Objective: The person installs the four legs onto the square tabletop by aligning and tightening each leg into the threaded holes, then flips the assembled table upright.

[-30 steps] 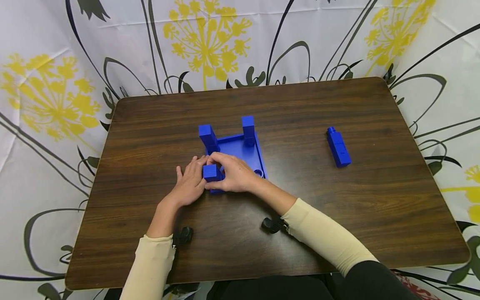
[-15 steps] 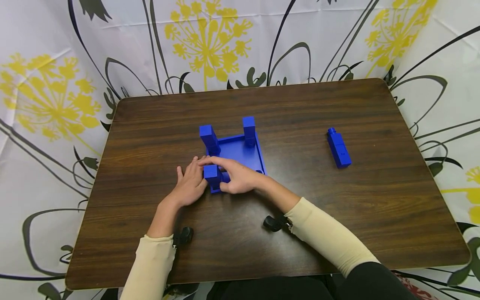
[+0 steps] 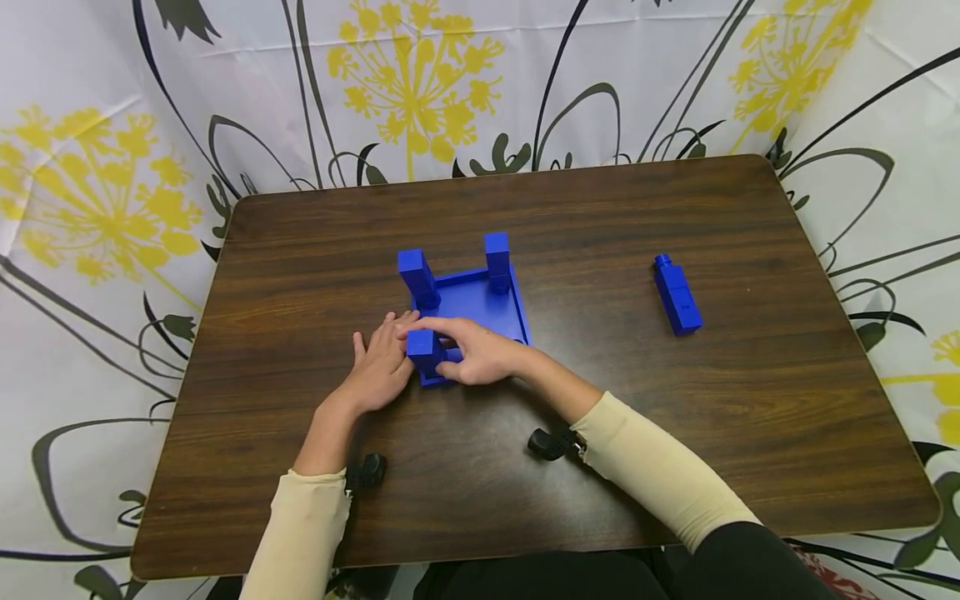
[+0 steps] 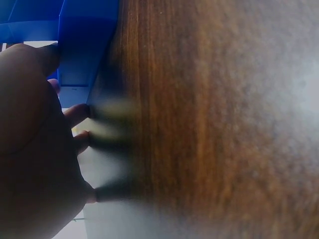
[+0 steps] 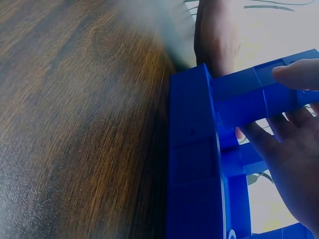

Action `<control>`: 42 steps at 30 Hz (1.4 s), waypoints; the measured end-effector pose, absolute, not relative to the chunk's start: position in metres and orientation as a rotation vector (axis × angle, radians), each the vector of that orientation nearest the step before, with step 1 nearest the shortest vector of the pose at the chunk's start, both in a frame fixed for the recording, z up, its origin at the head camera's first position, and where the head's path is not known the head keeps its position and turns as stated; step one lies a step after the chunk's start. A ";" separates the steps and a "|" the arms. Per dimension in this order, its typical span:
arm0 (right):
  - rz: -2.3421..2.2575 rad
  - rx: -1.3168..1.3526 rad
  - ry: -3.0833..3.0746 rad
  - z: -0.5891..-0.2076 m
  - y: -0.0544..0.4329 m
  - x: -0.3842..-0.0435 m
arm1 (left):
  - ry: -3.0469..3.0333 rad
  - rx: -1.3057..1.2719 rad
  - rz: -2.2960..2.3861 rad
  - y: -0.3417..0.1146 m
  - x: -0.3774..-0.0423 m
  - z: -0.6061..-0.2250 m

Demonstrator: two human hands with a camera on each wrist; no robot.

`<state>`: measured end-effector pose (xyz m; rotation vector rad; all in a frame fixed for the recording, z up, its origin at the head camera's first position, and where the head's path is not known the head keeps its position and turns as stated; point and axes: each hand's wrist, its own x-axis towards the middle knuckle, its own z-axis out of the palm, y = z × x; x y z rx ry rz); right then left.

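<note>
A blue square tabletop lies upside down, its rim facing up, with three blue legs standing at its corners. My right hand is around the near-left leg: the thumb is on the near side, the index finger reaches past the back. In the right wrist view the thumb overlaps that leg, and the other fingers lie along its opposite side. My left hand rests on the table with fingers spread, against the tabletop's left side. The near-right corner is mostly hidden behind my right hand.
A loose blue leg with a narrow round end lies on the brown table, well to the right. Far-left and far-right legs stand upright behind my hands. A patterned curtain hangs behind the table.
My right thumb has swung from the leg's left side to its right, while the index finger has moved left across the back. My left hand and the tabletop stay put.
</note>
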<state>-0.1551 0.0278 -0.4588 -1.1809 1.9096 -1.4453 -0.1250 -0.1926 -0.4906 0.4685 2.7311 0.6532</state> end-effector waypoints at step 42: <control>-1.522 -1.049 2.023 -0.464 0.026 -0.153 | 2.746 0.461 0.680 -0.191 -0.125 -0.493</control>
